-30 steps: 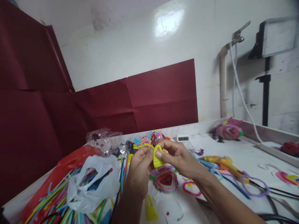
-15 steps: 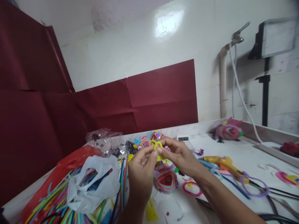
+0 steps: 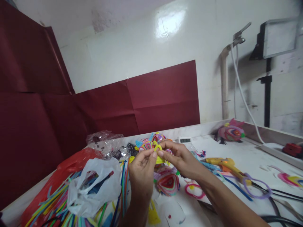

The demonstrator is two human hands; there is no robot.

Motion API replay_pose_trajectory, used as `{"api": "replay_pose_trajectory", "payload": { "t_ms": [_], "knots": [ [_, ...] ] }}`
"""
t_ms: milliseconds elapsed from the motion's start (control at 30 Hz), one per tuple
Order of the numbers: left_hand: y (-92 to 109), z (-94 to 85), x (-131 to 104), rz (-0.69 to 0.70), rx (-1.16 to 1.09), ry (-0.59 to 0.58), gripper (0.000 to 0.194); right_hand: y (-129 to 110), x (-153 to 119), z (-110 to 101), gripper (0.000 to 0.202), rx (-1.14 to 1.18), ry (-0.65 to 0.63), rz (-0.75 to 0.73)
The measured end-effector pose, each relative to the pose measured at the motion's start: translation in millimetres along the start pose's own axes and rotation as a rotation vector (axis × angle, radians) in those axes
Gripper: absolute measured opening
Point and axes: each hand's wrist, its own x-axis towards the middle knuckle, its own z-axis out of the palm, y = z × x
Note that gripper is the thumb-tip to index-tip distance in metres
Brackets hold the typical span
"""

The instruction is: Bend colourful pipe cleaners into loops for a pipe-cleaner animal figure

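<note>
Between both hands is a bent yellow pipe cleaner [image 3: 158,147], curled into a small loop. My left hand [image 3: 143,167] pinches it from the left with thumb and forefinger. From the right, my right hand [image 3: 180,157] grips it between thumb and fingertips. Just below the hands lies a round coil of pipe cleaners [image 3: 168,182] with a red centre and pink and green rings. Other colourful coiled pieces [image 3: 145,145] sit behind the fingers, partly hidden. A pink pipe-cleaner loop [image 3: 194,191] lies under my right forearm.
At left, a red plastic bag [image 3: 79,160] and a white plastic bag [image 3: 97,181] lie among many loose pipe cleaners [image 3: 53,201]. A yellow glue gun [image 3: 221,162] and purple ring [image 3: 257,189] rest at right. A finished pink fish-like figure [image 3: 230,131] and power strip [image 3: 274,151] stand farther back.
The yellow loop between my fingertips has turned slightly and looks smaller. Both hands keep their pinch, and the camera view has shifted a little.
</note>
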Motion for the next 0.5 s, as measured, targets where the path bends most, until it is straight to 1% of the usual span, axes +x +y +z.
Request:
{"api": "replay_pose_trajectory", "payload": {
  "t_ms": [100,300,400,500],
  "knots": [
    [-1.0,0.2,0.3,-0.009,-0.006,0.023,0.016,0.8,0.5,1.0,0.025,-0.006,0.016,0.008],
    [-5.1,1.1,1.7,-0.039,0.009,0.041,0.017,4.6,2.9,2.8,0.023,0.052,0.116,0.009],
    [-5.6,1.3,2.0,-0.03,0.019,0.056,0.016,4.4,3.4,2.7,0.026,0.103,0.121,0.027],
    [-5.2,0.8,2.2,-0.017,0.023,0.061,0.015,3.7,3.4,2.2,0.028,0.094,0.121,0.029]
  ]
}}
